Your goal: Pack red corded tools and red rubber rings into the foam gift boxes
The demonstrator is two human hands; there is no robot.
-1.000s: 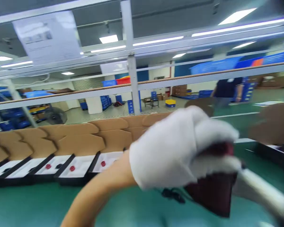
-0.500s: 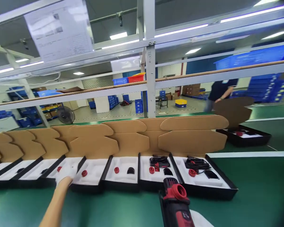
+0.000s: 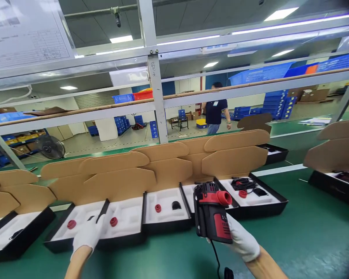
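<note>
My right hand, in a white glove, grips a black and red power tool with a red round nozzle. It holds the tool upright just in front of a row of open black boxes with white foam trays. The tool's cord hangs below my hand. My left hand, also gloved, rests on the front edge of a box further left, fingers curled on the rim between two boxes. Each tray holds a small red cap; some also hold a black part and coiled cable.
Brown cardboard lids stand up behind the boxes. More open boxes sit at the right on the green bench. A metal frame post and rails cross above. A person in a dark shirt stands far behind, among blue crates.
My view has swung left along the row. The tool has risen higher in my right hand and nearer the boxes. My left hand stays on a box's front edge.
</note>
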